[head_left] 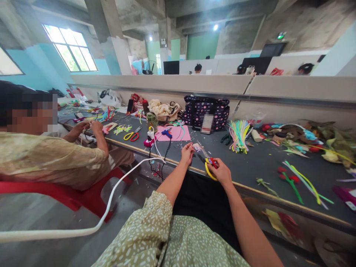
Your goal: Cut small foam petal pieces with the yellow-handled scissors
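My right hand (221, 171) grips a pair of scissors (211, 164) with red and yellow handles. Their blades point up and to the left over the table edge, towards my other hand. The fingertips of my left hand (187, 154) are pinched together, and whatever they hold is too small to make out. Just beyond them lies a little heap of pale purple clippings (198, 147). Farther back, a blue glue gun (167, 133) rests on a pink sheet (180, 132).
To the left a co-worker (55, 152) sits on a red chair (97, 200). A white cable (111, 204) runs to a plug by the table edge. A dark patterned bag (205, 111), bundled pipe cleaners (239, 136), and red-tipped green stems (292, 181) lie on the dark table (244, 167).
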A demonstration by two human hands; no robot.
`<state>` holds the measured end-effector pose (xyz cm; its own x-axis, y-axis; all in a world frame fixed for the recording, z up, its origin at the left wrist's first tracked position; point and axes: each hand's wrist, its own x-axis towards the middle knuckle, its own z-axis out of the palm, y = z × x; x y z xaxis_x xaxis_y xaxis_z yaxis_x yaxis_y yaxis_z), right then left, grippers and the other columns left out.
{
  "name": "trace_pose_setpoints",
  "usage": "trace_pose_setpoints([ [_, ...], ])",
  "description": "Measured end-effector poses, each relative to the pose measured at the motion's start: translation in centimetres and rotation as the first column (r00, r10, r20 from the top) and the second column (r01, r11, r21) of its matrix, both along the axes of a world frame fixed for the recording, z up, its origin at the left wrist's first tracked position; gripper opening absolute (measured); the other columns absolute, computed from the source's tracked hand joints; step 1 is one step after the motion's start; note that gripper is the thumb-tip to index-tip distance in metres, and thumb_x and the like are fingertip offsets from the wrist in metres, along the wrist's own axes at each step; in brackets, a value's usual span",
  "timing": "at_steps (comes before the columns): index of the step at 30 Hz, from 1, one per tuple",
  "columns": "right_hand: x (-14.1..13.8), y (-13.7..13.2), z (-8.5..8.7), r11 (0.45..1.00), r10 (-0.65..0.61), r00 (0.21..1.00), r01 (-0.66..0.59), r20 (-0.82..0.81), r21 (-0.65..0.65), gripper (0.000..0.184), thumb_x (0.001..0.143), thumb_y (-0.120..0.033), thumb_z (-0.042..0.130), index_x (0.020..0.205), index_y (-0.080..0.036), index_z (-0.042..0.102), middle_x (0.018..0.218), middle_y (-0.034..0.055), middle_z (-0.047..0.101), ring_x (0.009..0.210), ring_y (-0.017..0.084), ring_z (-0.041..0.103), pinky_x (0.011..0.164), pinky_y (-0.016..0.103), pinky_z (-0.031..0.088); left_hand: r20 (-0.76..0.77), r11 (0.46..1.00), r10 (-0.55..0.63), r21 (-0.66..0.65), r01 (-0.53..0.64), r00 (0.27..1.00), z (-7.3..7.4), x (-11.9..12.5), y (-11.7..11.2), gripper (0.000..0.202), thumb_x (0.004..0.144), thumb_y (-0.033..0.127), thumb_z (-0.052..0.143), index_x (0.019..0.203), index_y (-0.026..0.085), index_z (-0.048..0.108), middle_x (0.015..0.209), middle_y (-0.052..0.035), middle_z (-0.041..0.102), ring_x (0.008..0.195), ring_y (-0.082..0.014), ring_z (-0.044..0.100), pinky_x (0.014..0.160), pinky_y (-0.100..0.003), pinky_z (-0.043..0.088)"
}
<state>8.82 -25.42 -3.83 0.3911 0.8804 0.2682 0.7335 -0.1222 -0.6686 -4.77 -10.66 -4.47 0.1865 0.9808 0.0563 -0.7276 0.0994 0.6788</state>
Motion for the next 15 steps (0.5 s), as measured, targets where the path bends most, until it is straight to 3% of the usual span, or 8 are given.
trace_pose_setpoints([
  [4,-1.3,-0.9,0.4,0.994,-0.084,0.962,0.101,0.260,-0.052,0.058,0.072,-0.067,0.049,0.114,-0.026,0.052,0.080,0.0021,0.067,0.071,0.022,0.063,0.061,0.029,0.041,0.096,0.998,-0.013,-0.068,0.020,0.995,0.2,-0.5,0.0,0.029,0.059,0.024,0.078,0.080,0.012,0.062,0.066,0.0010,0.057,0.053,-0.0044,0.049,0.062,-0.023,0.043],
  [7,-1.6,-1.0,0.6,0.993,-0.038,0.930,0.075,0.366,-0.087,0.058,0.074,-0.065,0.049,0.118,-0.027,0.050,0.085,0.0022,0.068,0.073,0.022,0.064,0.062,0.029,0.041,0.101,0.994,0.002,-0.105,0.008,0.995,0.3,-0.5,-0.1,0.026,0.058,0.023,0.077,0.077,0.013,0.061,0.068,0.0007,0.058,0.056,-0.0049,0.050,0.064,-0.023,0.044],
  [11,-1.8,-1.0,0.9,0.993,0.049,0.889,0.008,0.456,-0.122,0.052,0.075,-0.059,0.052,0.118,-0.030,0.052,0.099,0.0019,0.067,0.081,0.022,0.063,0.066,0.030,0.042,0.093,0.989,0.039,-0.143,-0.026,0.995,0.5,-0.3,-0.2,0.022,0.058,0.018,0.076,0.073,0.014,0.060,0.069,0.0004,0.059,0.060,-0.0064,0.053,0.064,-0.022,0.044],
  [15,-2.0,-1.0,0.9,0.992,0.028,0.886,0.034,0.462,-0.125,0.050,0.077,-0.058,0.050,0.119,-0.030,0.052,0.099,0.0022,0.067,0.081,0.021,0.063,0.066,0.030,0.043,0.054,0.990,0.019,-0.143,-0.011,0.998,0.6,-0.4,-0.4,0.021,0.058,0.019,0.075,0.073,0.014,0.061,0.068,-0.0001,0.060,0.060,-0.0069,0.052,0.064,-0.022,0.044],
])
